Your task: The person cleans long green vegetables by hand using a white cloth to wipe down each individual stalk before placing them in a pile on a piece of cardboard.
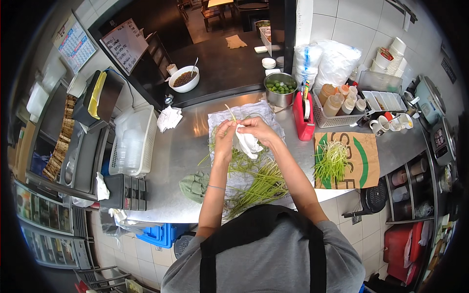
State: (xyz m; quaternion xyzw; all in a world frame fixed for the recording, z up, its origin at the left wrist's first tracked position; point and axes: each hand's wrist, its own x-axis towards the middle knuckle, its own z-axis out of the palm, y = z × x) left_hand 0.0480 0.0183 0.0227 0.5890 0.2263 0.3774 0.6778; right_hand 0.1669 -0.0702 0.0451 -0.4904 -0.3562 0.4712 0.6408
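My left hand (224, 136) pinches a thin green stalk (231, 112) whose pale tip points away from me. Close beside it, my right hand (259, 130) grips a crumpled white tissue (249, 143), its fingertips almost touching the left ones. Beneath both hands, a greyish sheet (269, 113) covers part of the steel counter. A heap of long green stalks (262, 185) lies on that sheet, nearer my body, with loose thin greens around it. To the right, a trimmed bunch of stalks (331, 161) rests on a flat brown paper bag (368, 161).
A red tape dispenser (303, 119), a steel pot of green citrus fruit (280, 93) and a basket of squeeze bottles (337, 119) stand at the back right. On the left are a green cloth (195, 186) and a white basket of plastic containers (146, 143). A bowl of dark sauce (185, 78) sits beyond.
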